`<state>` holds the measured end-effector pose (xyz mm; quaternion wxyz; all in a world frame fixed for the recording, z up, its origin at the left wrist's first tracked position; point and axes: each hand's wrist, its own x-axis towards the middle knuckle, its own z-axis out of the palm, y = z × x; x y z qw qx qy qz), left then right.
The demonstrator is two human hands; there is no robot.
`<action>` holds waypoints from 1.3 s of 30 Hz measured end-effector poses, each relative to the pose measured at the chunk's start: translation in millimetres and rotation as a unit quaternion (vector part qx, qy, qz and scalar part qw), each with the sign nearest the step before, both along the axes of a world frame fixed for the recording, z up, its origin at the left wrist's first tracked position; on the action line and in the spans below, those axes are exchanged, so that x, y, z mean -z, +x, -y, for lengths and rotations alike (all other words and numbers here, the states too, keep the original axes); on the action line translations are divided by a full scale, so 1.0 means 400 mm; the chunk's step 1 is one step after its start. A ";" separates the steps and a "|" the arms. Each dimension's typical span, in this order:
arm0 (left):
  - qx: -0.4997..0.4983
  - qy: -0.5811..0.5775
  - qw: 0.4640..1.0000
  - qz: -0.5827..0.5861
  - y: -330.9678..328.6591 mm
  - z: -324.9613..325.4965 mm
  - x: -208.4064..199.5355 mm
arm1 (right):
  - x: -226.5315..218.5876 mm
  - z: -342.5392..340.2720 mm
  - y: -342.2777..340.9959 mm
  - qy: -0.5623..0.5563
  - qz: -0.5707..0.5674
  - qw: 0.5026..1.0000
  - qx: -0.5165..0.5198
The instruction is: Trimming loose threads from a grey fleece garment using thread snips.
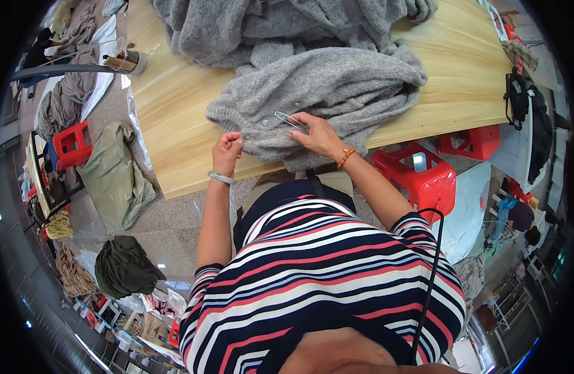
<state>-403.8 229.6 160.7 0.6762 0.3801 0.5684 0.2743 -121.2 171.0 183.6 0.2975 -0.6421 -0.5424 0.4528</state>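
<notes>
One striped shirt (336,249) lies nearest. Right hand (321,137) pinches one thin metal tool (285,117) over one grey knit (336,90). Left hand (226,156) presses its fingertips together beside it, contents perhaps hidden. Beyond both, grey cloth (268,25) is cut off.

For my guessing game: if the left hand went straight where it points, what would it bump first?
The left hand would probably meet the grey knit garment first; whether they already touch is unclear.

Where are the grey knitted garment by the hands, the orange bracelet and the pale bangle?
Grey knitted garment (334,92): head view, middle of its bunched fabric.
Orange bracelet (346,158): head view, on its beads.
Pale bangle (222,179): head view, on its band.
</notes>
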 end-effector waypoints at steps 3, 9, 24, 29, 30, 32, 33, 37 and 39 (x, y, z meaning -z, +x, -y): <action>0.015 0.084 0.995 -0.053 -0.004 0.005 0.001 | 0.018 -0.007 -0.017 -0.019 -0.006 0.999 -0.029; 0.034 0.155 0.983 -0.089 0.025 0.012 -0.006 | 0.007 -0.057 -0.052 -0.070 -0.060 0.991 -0.093; 0.359 0.194 0.904 -0.132 0.096 -0.059 -0.079 | -0.019 -0.056 -0.015 -0.072 -0.318 0.945 -0.033; 0.292 0.093 0.951 -0.044 0.106 -0.070 -0.092 | -0.057 -0.065 -0.028 -0.060 -0.246 0.967 0.011; 0.291 0.072 0.953 -0.049 0.103 -0.067 -0.101 | -0.070 -0.063 -0.035 -0.029 -0.184 0.982 -0.012; 0.312 0.087 0.942 -0.085 0.105 -0.069 -0.096 | -0.086 -0.062 -0.056 0.025 -0.116 0.992 -0.030; 0.330 0.129 0.928 -0.116 0.100 -0.068 -0.079 | -0.075 -0.065 -0.075 0.053 -0.111 0.992 -0.024; 0.358 0.198 0.894 -0.185 0.107 -0.074 -0.054 | -0.049 -0.067 -0.071 0.069 0.029 0.994 -0.076; 0.331 0.163 0.916 -0.158 0.103 -0.055 -0.115 | -0.061 -0.050 -0.091 0.112 0.085 0.987 -0.075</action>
